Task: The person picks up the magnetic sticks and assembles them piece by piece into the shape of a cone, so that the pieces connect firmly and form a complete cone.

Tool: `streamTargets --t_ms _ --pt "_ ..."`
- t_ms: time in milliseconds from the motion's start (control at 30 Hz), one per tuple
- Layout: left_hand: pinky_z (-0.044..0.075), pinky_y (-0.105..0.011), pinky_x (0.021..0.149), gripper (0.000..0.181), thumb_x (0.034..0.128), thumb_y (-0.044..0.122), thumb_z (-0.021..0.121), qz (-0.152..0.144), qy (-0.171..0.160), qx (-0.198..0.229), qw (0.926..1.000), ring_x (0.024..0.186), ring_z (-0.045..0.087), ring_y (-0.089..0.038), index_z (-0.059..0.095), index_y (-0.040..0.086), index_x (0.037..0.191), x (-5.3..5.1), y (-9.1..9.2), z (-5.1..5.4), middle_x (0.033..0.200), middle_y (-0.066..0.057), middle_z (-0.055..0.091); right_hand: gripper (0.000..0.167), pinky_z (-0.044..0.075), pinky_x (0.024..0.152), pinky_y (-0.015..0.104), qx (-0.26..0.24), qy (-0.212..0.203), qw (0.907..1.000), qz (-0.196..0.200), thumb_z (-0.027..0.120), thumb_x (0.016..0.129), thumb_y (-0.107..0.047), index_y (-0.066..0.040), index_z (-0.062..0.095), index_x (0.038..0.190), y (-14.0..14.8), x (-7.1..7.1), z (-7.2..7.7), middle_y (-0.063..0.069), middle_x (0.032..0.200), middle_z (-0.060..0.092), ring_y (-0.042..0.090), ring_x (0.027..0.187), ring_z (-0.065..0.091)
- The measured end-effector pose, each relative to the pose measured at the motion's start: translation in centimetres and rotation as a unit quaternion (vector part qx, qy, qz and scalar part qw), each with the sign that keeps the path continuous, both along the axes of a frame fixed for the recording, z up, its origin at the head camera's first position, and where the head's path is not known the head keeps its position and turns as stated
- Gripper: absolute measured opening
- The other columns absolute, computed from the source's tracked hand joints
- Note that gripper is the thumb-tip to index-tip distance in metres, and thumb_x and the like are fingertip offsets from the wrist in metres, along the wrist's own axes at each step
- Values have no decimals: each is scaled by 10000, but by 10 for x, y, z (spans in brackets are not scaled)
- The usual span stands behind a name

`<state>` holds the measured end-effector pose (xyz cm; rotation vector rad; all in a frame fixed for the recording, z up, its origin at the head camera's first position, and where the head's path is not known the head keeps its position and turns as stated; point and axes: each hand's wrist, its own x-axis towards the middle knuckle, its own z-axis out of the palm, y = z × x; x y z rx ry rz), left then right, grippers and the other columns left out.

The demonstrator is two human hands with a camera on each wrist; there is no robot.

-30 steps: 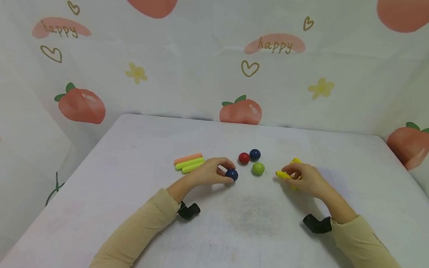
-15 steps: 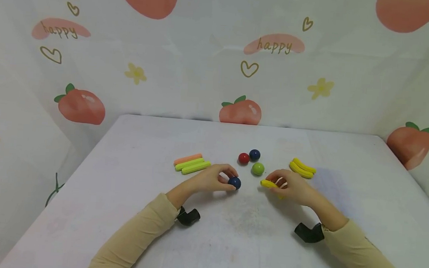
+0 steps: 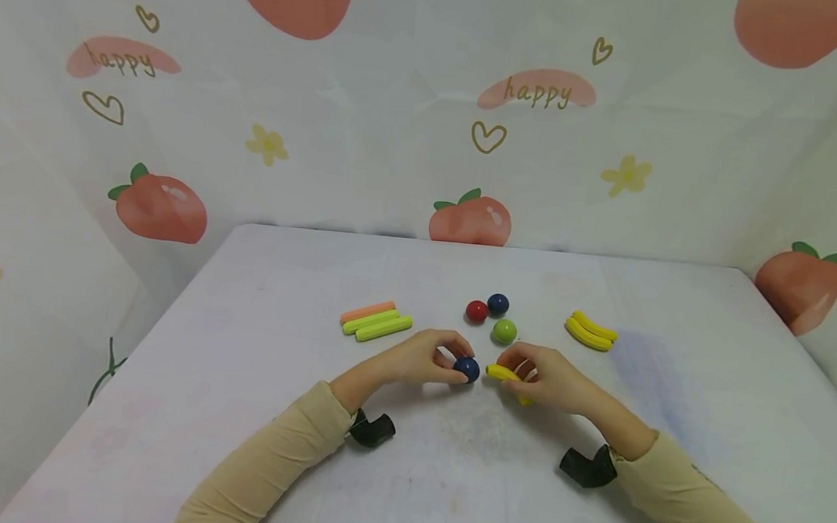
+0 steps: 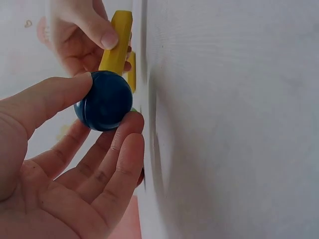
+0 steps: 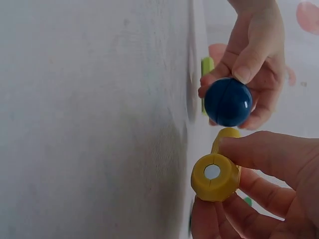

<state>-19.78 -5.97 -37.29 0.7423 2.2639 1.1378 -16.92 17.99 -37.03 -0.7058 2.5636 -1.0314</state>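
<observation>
My left hand (image 3: pixel 429 358) pinches a dark blue ball (image 3: pixel 466 369) between thumb and fingers, low over the table. Facing it, my right hand (image 3: pixel 552 378) holds a curved yellow rod (image 3: pixel 501 372) of a magnetic building set. A silvery disc sits in the end of the yellow rod (image 5: pixel 213 178) nearest the right wrist camera. In the head view a narrow gap parts rod and ball. Behind the hands lie a red ball (image 3: pixel 476 312), a second dark blue ball (image 3: pixel 499 304) and a green ball (image 3: pixel 504 331).
Two more curved yellow rods (image 3: pixel 590 332) lie together at the right. To the left rest an orange rod (image 3: pixel 367 312) and two yellow-green rods (image 3: pixel 383 328). The white table (image 3: pixel 404 471) ends at a printed cloth (image 3: pixel 369 128) behind.
My right hand has carried the curved yellow rod left and nearer, away from the other two. My left hand has moved the blue ball slightly right and nearer, so the two pieces are closer.
</observation>
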Motion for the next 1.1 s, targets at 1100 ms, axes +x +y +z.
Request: streamTargets --t_ms 1100 --pt "500 -189 767 306 862 140 658 -127 170 -277 9994 815 608 -102 591 74 1153 1 5 1 1148 -112 630 258 474 647 178 192 -186 9991 342 648 868 -199 -41 568 1056 -10 3 -6 24 845 606 89 725 528"
